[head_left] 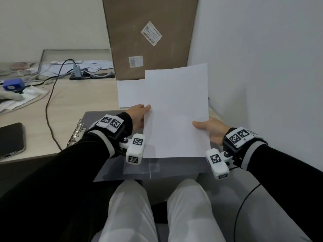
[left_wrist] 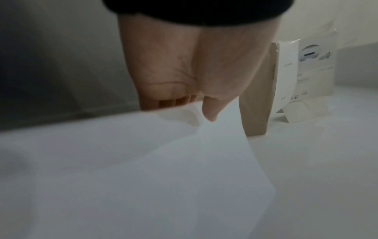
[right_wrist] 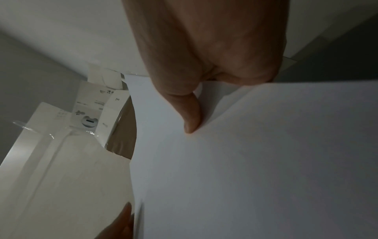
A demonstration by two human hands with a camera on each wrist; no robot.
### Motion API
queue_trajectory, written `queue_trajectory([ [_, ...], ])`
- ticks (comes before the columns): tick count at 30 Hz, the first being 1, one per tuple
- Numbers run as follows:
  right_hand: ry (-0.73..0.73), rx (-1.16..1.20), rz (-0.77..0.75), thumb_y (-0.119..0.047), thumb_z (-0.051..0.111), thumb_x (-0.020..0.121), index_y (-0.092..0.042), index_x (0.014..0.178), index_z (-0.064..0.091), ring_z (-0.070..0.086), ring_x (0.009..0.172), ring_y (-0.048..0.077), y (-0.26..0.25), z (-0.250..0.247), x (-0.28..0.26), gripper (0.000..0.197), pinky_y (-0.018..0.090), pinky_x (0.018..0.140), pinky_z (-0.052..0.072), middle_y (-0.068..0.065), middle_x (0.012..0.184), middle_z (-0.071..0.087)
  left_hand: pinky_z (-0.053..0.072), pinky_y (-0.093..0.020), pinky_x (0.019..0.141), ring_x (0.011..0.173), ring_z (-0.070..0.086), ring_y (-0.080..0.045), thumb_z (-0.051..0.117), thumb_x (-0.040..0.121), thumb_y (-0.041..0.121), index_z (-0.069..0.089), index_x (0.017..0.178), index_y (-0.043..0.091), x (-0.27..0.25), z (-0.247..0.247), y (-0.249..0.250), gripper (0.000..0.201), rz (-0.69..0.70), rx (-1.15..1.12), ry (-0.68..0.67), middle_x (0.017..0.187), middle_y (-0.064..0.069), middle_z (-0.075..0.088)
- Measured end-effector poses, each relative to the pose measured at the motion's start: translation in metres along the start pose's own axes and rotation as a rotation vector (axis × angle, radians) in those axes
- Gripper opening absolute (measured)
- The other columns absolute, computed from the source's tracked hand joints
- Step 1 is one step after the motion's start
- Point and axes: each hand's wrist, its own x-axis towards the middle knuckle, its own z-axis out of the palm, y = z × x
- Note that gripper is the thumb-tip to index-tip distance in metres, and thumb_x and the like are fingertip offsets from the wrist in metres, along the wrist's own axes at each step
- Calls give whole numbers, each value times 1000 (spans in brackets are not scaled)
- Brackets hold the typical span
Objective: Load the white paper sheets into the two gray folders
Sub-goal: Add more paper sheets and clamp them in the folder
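Observation:
A stack of white paper sheets (head_left: 176, 112) is held up between both hands, tilted over a gray folder (head_left: 174, 167) that lies at the desk's near edge above my knees. My left hand (head_left: 139, 115) pinches the stack's left edge, thumb (left_wrist: 210, 110) on top and fingers underneath the sheets (left_wrist: 143, 161). My right hand (head_left: 208, 128) pinches the right edge, its thumb (right_wrist: 190, 116) pressed on the paper (right_wrist: 255, 161). Another white sheet (head_left: 130, 93) lies flat on the desk behind. A metal clip (head_left: 76, 131) shows at the folder's left side.
A tall brown cardboard box (head_left: 150, 37) stands just behind the papers, with a white wall close on the right. A black phone (head_left: 11, 138) and a black cable (head_left: 50, 110) lie on the desk to the left. A wire tray (head_left: 75, 62) with papers sits further back.

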Motion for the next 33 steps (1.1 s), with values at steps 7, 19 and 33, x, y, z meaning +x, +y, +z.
queue_trajectory([
  [7,-112,38,123,-14,45,98,-7,109,61,74,77,16,5,-6,-15,21,27,66,60,4,91,76,44,-44,105,120,55,-36,48,93,12,49,129,-5,2,20,-7,40,-49,364,244,130,-22,57],
  [19,270,-294,369,-4,62,87,-8,79,57,59,65,14,28,-30,-17,10,22,60,51,4,77,64,44,-28,67,73,55,-22,50,94,14,53,109,3,-20,38,-30,19,-187,724,147,89,-10,60],
  [33,277,-206,339,-5,62,88,-8,84,59,62,70,13,24,-50,1,5,20,58,52,5,82,66,14,-34,119,148,13,-27,38,96,47,4,153,17,3,23,-23,73,-221,1150,8,160,-9,12],
])
